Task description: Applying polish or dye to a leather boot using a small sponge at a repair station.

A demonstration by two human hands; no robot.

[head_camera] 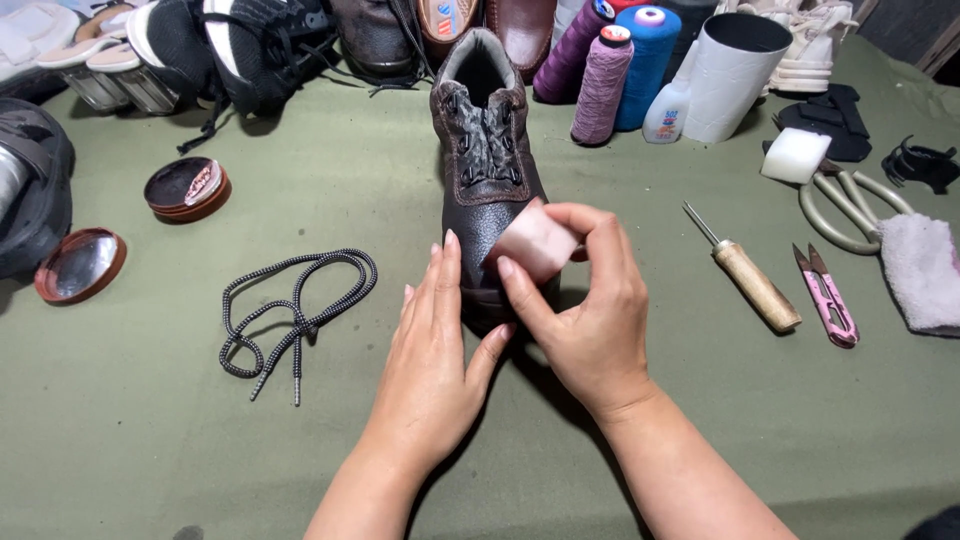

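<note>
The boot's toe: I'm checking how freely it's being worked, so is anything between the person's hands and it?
Nothing visible. The right hand presses a small pale block on the boot toe, the left hand rests beside it. The loose lace lies apart, left.

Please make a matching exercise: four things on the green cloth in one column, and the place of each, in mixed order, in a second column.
Things:
1. boot
2. laces
3. awl
4. sponge

Places:
A. loose, left of the boot
B. pinched in the right hand's fingers
C. right of the hands, beside pink snips
D. centre, toe under both hands

Pairs: 1-D, 2-A, 3-C, 4-B
</note>
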